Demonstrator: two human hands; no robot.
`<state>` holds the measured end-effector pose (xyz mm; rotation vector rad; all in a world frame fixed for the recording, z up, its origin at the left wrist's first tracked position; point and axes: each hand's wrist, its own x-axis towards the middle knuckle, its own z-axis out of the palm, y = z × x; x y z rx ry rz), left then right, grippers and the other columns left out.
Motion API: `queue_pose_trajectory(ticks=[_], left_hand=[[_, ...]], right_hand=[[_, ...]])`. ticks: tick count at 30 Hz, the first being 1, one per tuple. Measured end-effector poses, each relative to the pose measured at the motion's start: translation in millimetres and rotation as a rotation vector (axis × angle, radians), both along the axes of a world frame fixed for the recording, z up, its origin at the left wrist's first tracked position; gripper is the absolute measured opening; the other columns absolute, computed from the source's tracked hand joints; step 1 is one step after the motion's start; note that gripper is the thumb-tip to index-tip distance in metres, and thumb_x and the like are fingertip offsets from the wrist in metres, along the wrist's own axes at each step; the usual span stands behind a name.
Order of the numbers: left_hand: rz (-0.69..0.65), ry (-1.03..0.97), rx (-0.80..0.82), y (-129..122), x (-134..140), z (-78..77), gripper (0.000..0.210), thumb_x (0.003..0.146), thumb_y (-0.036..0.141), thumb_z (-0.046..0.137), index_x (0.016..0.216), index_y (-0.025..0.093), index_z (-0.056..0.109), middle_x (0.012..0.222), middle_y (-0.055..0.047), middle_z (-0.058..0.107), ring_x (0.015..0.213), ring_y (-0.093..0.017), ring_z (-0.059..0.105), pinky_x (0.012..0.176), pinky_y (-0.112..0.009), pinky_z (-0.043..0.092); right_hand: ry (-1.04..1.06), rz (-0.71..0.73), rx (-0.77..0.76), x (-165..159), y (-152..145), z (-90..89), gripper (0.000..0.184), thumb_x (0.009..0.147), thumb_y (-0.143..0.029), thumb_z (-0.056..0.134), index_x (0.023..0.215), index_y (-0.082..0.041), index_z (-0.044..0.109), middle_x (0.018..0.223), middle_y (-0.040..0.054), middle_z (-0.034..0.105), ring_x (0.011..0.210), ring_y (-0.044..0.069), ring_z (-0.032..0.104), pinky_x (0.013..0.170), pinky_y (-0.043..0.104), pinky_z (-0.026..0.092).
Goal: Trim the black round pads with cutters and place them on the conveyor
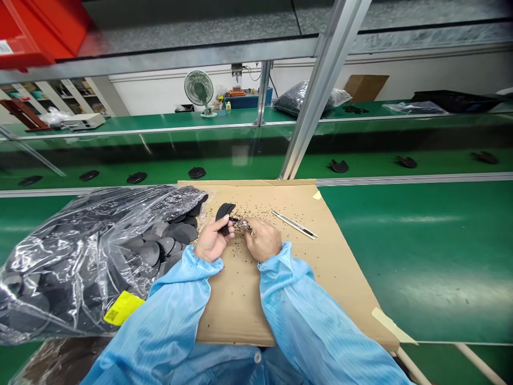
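Pinched between the thumb and fingers of my left hand [213, 238] is a black curved plastic part [224, 212], held above the cardboard sheet [232, 305]. My right hand [263, 238] is closed around small metal nippers [246, 226], mostly hidden by the fingers. Their tip meets the near side of the black part, where a thin dark piece sticks out. Tiny black scraps [260, 207] lie scattered over the cardboard beneath and beyond both hands. A slim craft knife [294, 224] rests on the cardboard right of my right hand.
A large clear plastic bag [80, 251] of black oval parts [150, 252] bulges at the left, its mouth toward my left hand. Behind runs a green conveyor belt [244, 171] carrying spaced black parts [339, 166]. A slanted metal post [320, 96] rises beyond the cardboard.
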<state>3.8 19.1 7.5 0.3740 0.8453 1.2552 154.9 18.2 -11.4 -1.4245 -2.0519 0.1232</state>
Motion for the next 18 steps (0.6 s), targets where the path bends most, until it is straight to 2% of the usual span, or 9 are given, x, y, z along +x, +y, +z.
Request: queue_pose_trajectory(ticks=[8, 18], left_hand=[[0.007, -0.016, -0.005, 0, 0, -2.0, 0.012, 0.076, 0.014, 0.068, 0.077, 0.013, 0.056, 0.063, 0.0, 0.06, 0.052, -0.007, 0.058, 0.046, -0.017, 0.051], [0.012, -0.027, 0.118, 0, 2, -4.8, 0.03, 0.07, 0.018, 0.075, 0.093, 0.017, 0.056, 0.071, 0.002, 0.061, 0.056, -0.008, 0.058, 0.05, -0.018, 0.049]], right_hand=[[-0.015, -0.044, -0.064, -3, -2, 2.4, 0.023, 0.081, -0.018, 0.052, 0.099, -0.023, 0.065, 0.093, 0.0059, 0.07, 0.081, 0.022, 0.062, 0.067, 0.029, 0.044], [0.359, 0.156, -0.228, -4, -4, 10.6, 0.016, 0.082, -0.022, 0.052, 0.084, -0.022, 0.068, 0.082, 0.001, 0.07, 0.078, 0.018, 0.062, 0.07, 0.027, 0.046]])
